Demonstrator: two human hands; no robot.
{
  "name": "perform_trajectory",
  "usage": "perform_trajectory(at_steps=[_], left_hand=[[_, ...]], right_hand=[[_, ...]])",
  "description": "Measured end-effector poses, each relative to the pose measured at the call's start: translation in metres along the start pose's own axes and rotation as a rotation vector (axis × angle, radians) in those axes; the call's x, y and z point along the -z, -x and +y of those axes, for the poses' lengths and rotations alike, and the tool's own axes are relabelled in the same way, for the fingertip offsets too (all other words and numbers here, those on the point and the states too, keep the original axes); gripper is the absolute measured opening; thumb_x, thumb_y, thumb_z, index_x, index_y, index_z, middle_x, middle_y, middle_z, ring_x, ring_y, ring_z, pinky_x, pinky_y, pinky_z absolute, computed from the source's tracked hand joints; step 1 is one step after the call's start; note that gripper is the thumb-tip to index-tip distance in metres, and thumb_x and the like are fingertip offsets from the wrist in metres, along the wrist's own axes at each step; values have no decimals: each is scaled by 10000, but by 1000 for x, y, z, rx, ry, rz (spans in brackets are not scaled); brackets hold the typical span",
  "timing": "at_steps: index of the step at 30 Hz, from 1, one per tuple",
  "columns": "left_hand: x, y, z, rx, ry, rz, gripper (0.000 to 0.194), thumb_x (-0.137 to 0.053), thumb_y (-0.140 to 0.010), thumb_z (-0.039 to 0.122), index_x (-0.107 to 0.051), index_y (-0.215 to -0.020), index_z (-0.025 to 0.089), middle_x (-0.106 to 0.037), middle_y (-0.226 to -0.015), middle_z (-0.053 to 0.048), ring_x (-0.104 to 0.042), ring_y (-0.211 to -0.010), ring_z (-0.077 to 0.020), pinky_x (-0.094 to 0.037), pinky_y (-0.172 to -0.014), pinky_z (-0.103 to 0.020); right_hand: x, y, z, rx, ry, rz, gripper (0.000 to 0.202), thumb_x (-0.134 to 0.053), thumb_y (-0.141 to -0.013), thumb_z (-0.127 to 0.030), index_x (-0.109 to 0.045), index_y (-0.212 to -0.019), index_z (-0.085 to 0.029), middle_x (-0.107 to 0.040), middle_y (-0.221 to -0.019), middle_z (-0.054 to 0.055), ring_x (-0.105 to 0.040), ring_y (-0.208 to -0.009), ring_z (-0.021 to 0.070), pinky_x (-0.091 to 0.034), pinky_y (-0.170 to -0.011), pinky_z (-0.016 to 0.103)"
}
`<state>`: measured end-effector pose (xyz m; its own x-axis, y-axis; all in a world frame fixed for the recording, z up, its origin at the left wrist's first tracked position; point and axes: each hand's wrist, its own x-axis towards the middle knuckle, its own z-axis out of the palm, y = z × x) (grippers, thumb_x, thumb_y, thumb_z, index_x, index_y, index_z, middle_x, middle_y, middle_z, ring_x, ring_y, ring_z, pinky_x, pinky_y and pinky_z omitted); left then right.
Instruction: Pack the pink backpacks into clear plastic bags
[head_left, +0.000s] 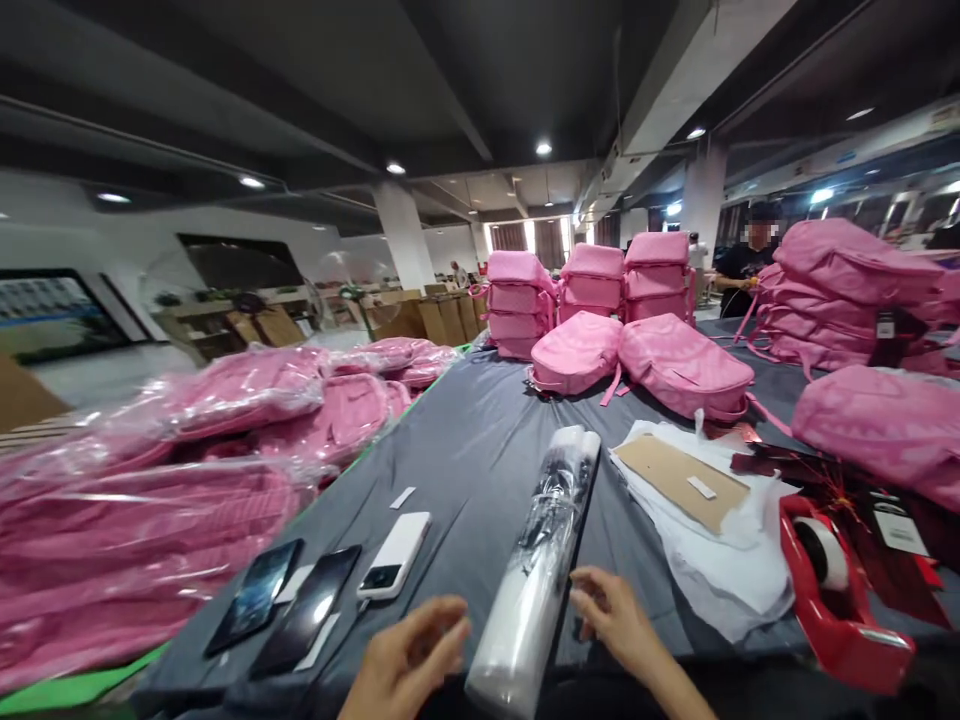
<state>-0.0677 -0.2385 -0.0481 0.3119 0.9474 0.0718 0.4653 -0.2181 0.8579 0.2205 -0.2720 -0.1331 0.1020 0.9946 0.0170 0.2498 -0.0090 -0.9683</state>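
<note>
A long bundle of clear plastic bags (514,615) with black print lies lengthwise on the dark cloth, between my two hands. My left hand (411,655) hovers just left of its near end, fingers loosely curled and holding nothing. On the other side, my right hand (616,622) is close to the bundle's right edge. Its fingers are bent and apart, with nothing visible in them. To the right, white tissue paper (675,510) carries a brown cardboard piece (679,475). A red tape dispenser (832,610) stands beside the paper.
Two phones (255,590) and a white power bank (395,555) with a cable lie at left. Pink backpacks (517,300) are stacked along the table's far side and right. Plastic-wrapped pink backpacks (142,530) pile up left of the table. Behind the right stack is a person (739,265).
</note>
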Motion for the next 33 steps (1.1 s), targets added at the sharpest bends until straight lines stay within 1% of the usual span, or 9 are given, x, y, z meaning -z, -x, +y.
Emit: perform_trajectory(at_steps=[3, 6, 8, 11, 17, 21, 24, 28, 33], left_hand=[[-33, -52, 22, -70, -99, -37, 710, -510, -808, 700, -669, -1220, 144, -676, -1235, -154, -651, -1100, -296, -535, -964, -385], [-80, -92, 46, -97, -407, -145, 1007, -620, -783, 622, -336, -1579, 73, -273, -1634, -198, -263, -1521, -331, -287, -1213, -473], [-106, -108, 55, 22, -603, -267, 1275, -752, -702, 598, -65, -1647, 87, 57, -1677, -203, 7, -1562, -399, -220, -1195, -612], [-123, -122, 48, 75, -679, -373, 1360, -836, -637, 463, 5, -1647, 113, 106, -1663, -221, 3, -1547, -448, -240, -1164, -654], [-61, -162, -1, 96, -331, -342, 1040, -766, -679, 243, -305, -1599, 98, -463, -1543, -132, -486, -1399, -212, -374, -1144, -233], [-10, -169, -8, 113, -489, -266, 784, -747, -751, 356, -519, -1460, 108, -545, -1458, -160, -468, -1388, -336, -361, -1164, -426], [-11, -151, 0, 80, -621, -190, 748, -630, -867, 387, -444, -1491, 19, -469, -1478, -282, -390, -1413, -443, -278, -1157, -596], [-41, -134, 10, 139, -771, -219, 1259, -843, -671, 455, -128, -1644, 102, -83, -1644, -310, -279, -1461, -511, -331, -1100, -637], [-24, -156, 12, 179, -390, -242, 1145, -839, -545, 275, -347, -1563, 92, -531, -1413, -264, -474, -1340, -457, -363, -1116, -517]], right_hand=[[-25, 24, 35, -56, -64, 151, 734, -480, -847, -724, -593, -1162, -70, -647, -845, 107, -675, -648, 202, -475, -596, 272], [-44, 31, 55, 80, -27, 330, 663, -453, -921, -721, -658, -1085, -112, -643, -874, 98, -651, -671, 168, -506, -673, 271], [-50, 32, 62, 149, -6, 409, 673, -435, -929, -747, -689, -1006, -128, -639, -894, 103, -631, -644, 156, -503, -641, 265], [-53, 33, 65, 169, 6, 462, 674, -427, -935, -753, -699, -981, -138, -635, -874, 106, -619, -593, 152, -502, -600, 262], [-41, 36, 57, 163, 44, 365, 547, -507, -949, -655, -714, -1007, -152, -656, -891, 110, -634, -632, 156, -528, -633, 249], [-40, 36, 54, 133, -19, 395, 542, -563, -912, -672, -704, -959, -151, -651, -854, 87, -628, -588, 142, -514, -594, 238], [-42, 36, 56, 151, -42, 412, 552, -578, -899, -683, -704, -957, -149, -649, -867, 84, -625, -587, 134, -513, -599, 235], [-36, 33, 59, 141, 22, 372, 528, -552, -928, -651, -700, -960, -146, -644, -844, 81, -615, -597, 131, -502, -609, 227], [-29, 32, 58, 116, 60, 275, 547, -558, -914, -654, -692, -974, -127, -656, -834, 93, -638, -628, 146, -516, -640, 225]])
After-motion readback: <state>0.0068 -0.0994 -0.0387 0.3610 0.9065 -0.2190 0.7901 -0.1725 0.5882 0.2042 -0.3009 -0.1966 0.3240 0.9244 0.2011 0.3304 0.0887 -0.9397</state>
